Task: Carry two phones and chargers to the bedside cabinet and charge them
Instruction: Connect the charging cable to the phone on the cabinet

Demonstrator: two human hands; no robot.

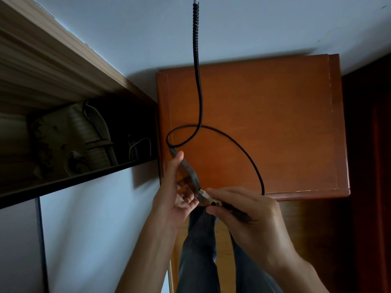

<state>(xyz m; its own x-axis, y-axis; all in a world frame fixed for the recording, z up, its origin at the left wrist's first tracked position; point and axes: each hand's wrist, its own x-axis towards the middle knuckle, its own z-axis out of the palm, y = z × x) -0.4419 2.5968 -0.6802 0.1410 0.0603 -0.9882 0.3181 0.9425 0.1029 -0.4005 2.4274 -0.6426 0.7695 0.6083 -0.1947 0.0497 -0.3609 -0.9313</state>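
A phone (189,173) is held edge-on in my left hand (172,196), at the front left corner of the orange-brown wooden bedside cabinet (275,123). My right hand (246,214) pinches the plug (206,194) of a black braided charging cable (239,144), with the metal tip touching the phone's bottom edge. The cable loops across the cabinet top and climbs the wall to the top of the view. Only one phone and one cable are visible.
A bed headboard with a dark open shelf (74,144) holding cluttered items stands left of the cabinet. The pale bed side panel (95,229) lies below it. My legs (203,250) stand on the wooden floor in front of the cabinet. A dark red surface (374,166) borders the right.
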